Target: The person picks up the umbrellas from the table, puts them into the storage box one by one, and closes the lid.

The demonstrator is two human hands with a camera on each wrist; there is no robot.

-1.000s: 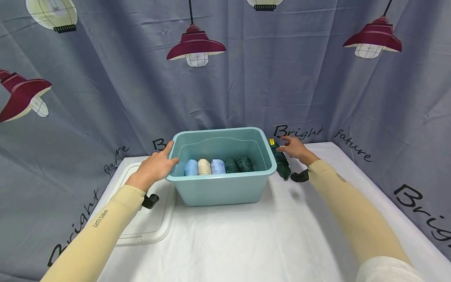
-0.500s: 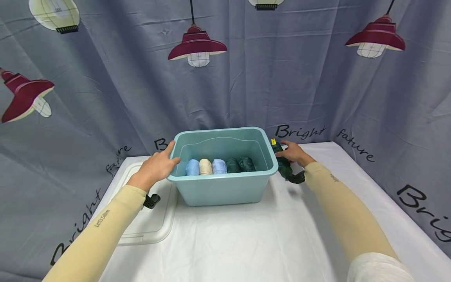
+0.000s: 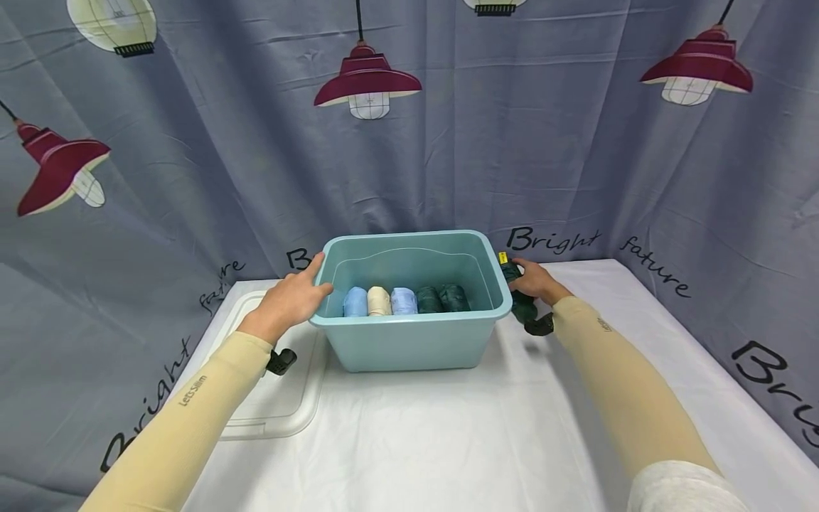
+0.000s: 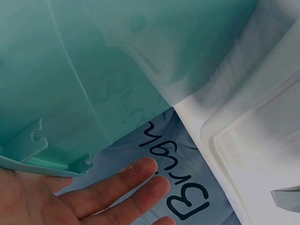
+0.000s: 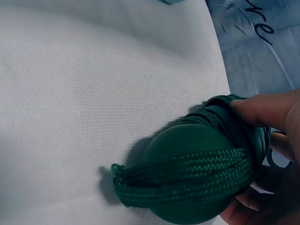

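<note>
A pale teal plastic bin [image 3: 409, 348] stands on the white table, holding a row of rolled cloth bundles: a blue one [image 3: 355, 303], a cream one [image 3: 379, 301], a light blue one [image 3: 404, 301] and dark green ones [image 3: 453, 298]. My left hand [image 3: 291, 302] rests on the bin's left rim; its fingers [image 4: 136, 197] extend loosely outside the wall in the left wrist view. Beside the bin's right wall, my right hand [image 3: 539, 281] grips a dark green corded bundle [image 5: 187, 140], thumb on top and fingers curled beneath. Braided cord crosses its smooth rounded end; a yellow tag [image 3: 502, 257] shows at the far end.
An off-white lid [image 3: 288, 398] lies flat left of the bin, partly under my left forearm. The white cloth-covered table [image 3: 441, 441] runs back to a grey-blue curtain [image 3: 525, 142] printed with lamps and lettering.
My right hand has come down and left onto the dark green corded bundle and now grips it. The left hand stays on the bin's rim. The whole view has shifted slightly.
</note>
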